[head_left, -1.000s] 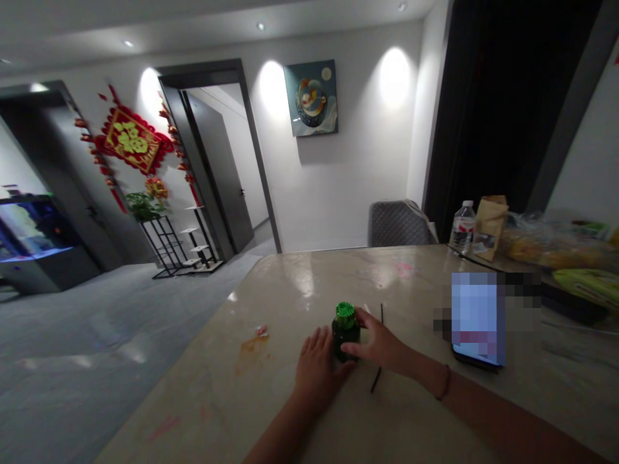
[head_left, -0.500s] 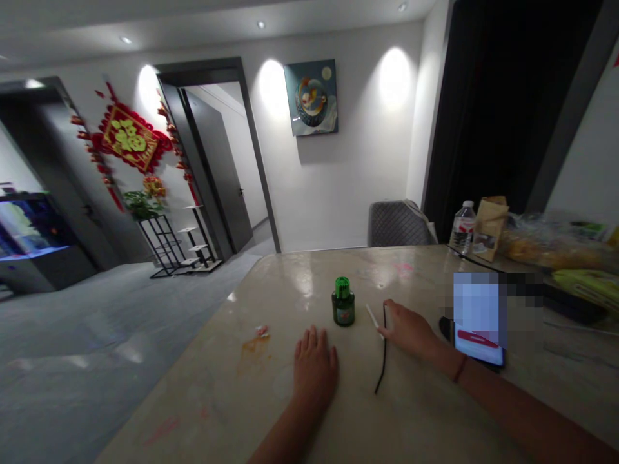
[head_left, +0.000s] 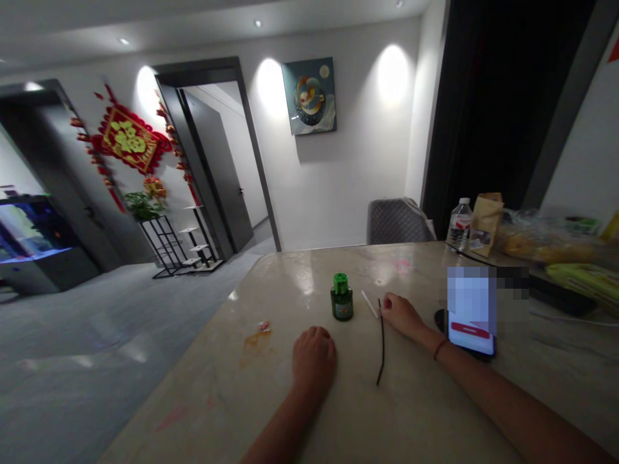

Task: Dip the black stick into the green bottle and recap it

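A small green-capped dark glass bottle (head_left: 341, 298) stands upright on the marble-look table (head_left: 217, 380), touched by neither hand. My left hand (head_left: 314, 359) rests on the tabletop just below it, its fingers curled and holding nothing visible. My right hand (head_left: 402, 318) lies to the right, its fingertips beside the top of a thin black cord (head_left: 382, 341). I cannot tell whether they grip the cord. A short white stick (head_left: 369, 304) lies between the bottle and my right hand.
A phone (head_left: 471, 332) with a blurred screen lies right of my right hand. A water bottle (head_left: 460, 225), a paper bag (head_left: 486, 223) and plastic bags (head_left: 544, 241) stand at the far right. An orange stain (head_left: 255, 340) marks the tabletop. A grey chair (head_left: 396, 222) stands behind the table.
Both hands have left the bottle, which now stands farther from me. My right hand has drawn back to the right beside the cord. My left hand has curled.
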`<action>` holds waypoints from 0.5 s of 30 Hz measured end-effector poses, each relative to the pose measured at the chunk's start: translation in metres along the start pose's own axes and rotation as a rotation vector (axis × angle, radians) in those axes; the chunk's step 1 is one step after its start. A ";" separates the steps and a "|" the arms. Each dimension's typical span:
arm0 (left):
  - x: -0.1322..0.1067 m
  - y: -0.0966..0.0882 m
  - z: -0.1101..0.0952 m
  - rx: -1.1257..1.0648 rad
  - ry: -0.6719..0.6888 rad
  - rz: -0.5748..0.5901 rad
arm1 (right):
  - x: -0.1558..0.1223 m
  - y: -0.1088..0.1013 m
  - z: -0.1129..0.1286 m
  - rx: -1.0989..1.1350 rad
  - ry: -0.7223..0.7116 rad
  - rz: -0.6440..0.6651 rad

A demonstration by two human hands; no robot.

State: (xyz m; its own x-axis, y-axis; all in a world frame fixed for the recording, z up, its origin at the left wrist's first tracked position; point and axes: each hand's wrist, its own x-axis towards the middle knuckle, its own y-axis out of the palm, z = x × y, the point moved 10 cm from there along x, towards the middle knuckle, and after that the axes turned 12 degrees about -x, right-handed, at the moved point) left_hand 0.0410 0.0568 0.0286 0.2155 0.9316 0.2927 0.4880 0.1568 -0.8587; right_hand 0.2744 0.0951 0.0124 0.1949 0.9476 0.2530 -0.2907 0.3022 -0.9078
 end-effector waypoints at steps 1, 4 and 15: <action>0.001 -0.006 0.003 -0.014 -0.023 -0.030 | -0.005 -0.007 0.002 -0.073 -0.012 -0.048; 0.004 -0.018 0.012 -0.056 -0.038 -0.094 | -0.019 -0.018 0.018 -0.275 -0.133 -0.097; 0.016 -0.007 0.014 -0.804 -0.066 -0.007 | -0.048 -0.013 0.065 -0.360 -0.475 0.010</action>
State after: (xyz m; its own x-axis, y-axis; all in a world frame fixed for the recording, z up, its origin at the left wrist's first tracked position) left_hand 0.0298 0.0748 0.0332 0.1720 0.9530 0.2495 0.9537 -0.0977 -0.2843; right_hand 0.2077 0.0527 0.0338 -0.2704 0.9178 0.2908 0.0616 0.3179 -0.9461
